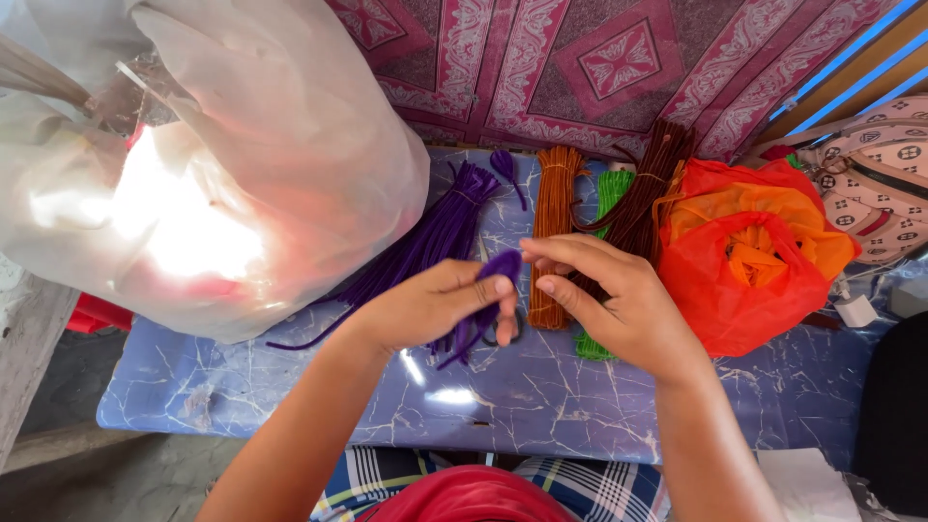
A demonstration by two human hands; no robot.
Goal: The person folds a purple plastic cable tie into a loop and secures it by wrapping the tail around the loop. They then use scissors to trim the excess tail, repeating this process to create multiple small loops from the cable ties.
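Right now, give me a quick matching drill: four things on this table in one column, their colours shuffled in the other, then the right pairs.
Things:
1. Bundle of stems next to the big clear bag
2. Bundle just above the right hand
3. Plastic bag on the right side of the table
4. Bundle partly hidden under the right hand

Colours:
A. green
B. red and orange
C. purple
D. orange-brown

Pairs: 1-C, 2-D, 3-B, 4-A
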